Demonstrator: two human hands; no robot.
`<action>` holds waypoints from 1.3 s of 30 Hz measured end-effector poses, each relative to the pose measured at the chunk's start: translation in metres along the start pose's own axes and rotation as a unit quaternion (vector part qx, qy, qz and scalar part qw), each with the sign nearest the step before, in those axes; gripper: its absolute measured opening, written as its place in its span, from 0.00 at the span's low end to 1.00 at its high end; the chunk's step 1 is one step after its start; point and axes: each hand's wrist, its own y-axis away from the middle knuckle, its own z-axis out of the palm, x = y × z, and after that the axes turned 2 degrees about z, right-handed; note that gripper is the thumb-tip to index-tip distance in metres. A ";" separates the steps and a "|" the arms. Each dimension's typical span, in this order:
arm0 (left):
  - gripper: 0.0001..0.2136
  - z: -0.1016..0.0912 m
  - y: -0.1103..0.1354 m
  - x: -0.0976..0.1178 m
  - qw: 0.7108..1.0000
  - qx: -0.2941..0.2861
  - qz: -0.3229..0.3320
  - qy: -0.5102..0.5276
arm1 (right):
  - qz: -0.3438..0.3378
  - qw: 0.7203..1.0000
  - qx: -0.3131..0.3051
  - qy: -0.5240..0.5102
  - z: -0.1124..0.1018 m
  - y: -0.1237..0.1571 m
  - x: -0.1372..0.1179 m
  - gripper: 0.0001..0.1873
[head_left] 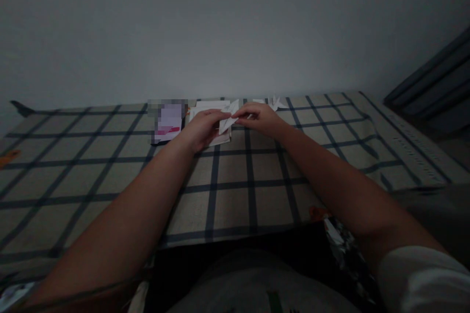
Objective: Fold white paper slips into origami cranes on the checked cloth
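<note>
Between my two hands is a folded piece of white paper (228, 124) with sharp, pointed corners. My left hand (205, 127) grips its left side, thumb on top and fingers underneath. On its right edge, my right hand (259, 116) pinches the paper between thumb and fingertips. A stack of white paper (219, 141) lies on the table beneath and behind my left hand. Just past my right hand sits a folded white paper figure (274, 103) with pointed tips, perhaps an origami crane.
A checked cloth (235, 205) covers the table, which stands against a plain wall (235, 29). Left of the paper stack is a phone (169, 124) with a lit, blurred screen. Something orange (9, 158) lies at the far left edge.
</note>
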 end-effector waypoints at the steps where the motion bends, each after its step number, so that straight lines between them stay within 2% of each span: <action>1: 0.05 0.000 0.000 0.000 1.000 0.000 -0.002 -0.004 | -0.006 1.000 0.002 0.019 0.000 0.000 0.000 0.13; 5: 0.09 0.001 0.002 0.002 1.000 -0.015 0.001 -0.007 | -0.013 0.999 0.004 0.032 -0.001 0.001 0.000 0.13; 9: 0.07 0.002 0.003 0.004 0.999 0.013 0.021 -0.031 | 0.015 1.000 0.007 -0.014 -0.002 0.000 0.002 0.13; 18: 0.08 -0.001 0.002 0.003 0.998 0.051 -0.023 -0.031 | 0.054 0.987 -0.047 -0.143 0.000 0.001 0.000 0.13; 27: 0.06 -0.001 0.003 0.003 0.998 0.021 -0.031 -0.055 | 0.040 0.991 -0.074 -0.103 -0.006 0.001 -0.002 0.12; 34: 0.05 -0.001 0.002 0.003 0.998 0.039 -0.023 -0.044 | -0.006 0.996 -0.085 -0.010 -0.014 -0.001 -0.002 0.11; 39: 0.06 0.003 0.004 0.003 0.998 0.040 -0.011 -0.050 | -0.006 0.997 -0.070 -0.015 -0.014 -0.001 -0.001 0.11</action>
